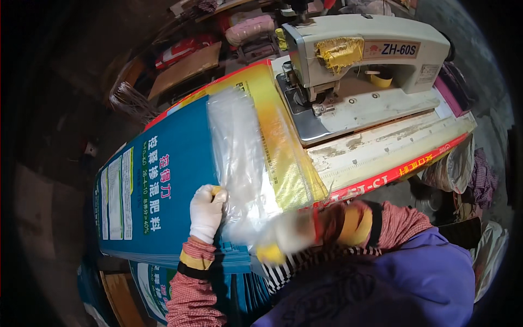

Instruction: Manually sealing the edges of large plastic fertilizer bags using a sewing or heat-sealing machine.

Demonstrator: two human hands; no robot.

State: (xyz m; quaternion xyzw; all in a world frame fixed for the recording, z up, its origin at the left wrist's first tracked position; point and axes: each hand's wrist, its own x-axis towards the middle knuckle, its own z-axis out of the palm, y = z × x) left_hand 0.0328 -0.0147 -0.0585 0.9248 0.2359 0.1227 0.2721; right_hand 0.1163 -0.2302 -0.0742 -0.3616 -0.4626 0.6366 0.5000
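A clear plastic liner bag (237, 147) stretches from the far edge of a stack of blue woven sacks (180, 136) toward me, partly over a yellow sack sheet on the right. My left hand (207, 210), in a white glove with a yellow fingertip, is closed on the liner's left edge, just above the blue sacks. My right hand (286, 234), gloved too, is smeared by motion at the near end of the liner; its fingers cannot be made out.
A pale industrial sewing machine (359, 60) stands on a worn white table (376, 144) at the right, a yellow tape roll (380, 80) under its arm. More blue sacks (150, 283) lie lower left. White strings (131, 101) hang beside a wooden board (185, 71) at the far left.
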